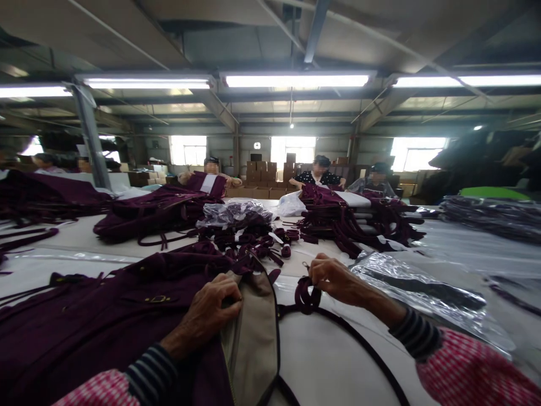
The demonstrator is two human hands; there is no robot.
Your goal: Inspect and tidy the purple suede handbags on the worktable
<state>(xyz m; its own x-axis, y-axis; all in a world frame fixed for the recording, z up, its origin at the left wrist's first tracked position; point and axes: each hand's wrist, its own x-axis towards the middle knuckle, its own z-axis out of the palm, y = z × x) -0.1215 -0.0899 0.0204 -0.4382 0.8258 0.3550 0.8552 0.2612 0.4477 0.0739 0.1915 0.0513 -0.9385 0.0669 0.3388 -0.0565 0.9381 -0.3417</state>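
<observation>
A large dark purple bag (127, 316) lies unzipped on the table in front of me, its beige lining (256, 327) showing. My left hand (213, 307) is closed on the edge of the opening, fingers curled over the lining. To the right of the bag, my right hand (336, 276) pinches a coiled purple strap (307, 296) and lifts it above the table. A small metal clip (306, 265) sticks up by the fingertips. Below the coil, a long dark strap (363, 332) curves across the white surface.
Several rolled purple straps (253, 242) lie beyond the bag, beside crumpled clear plastic (236, 213). A stack of purple bags (359, 220) stands behind, where a co-worker in a dotted top (319, 177) handles one. Plastic sleeves (426, 293) cover the right side. Another purple bag (156, 211) lies back left.
</observation>
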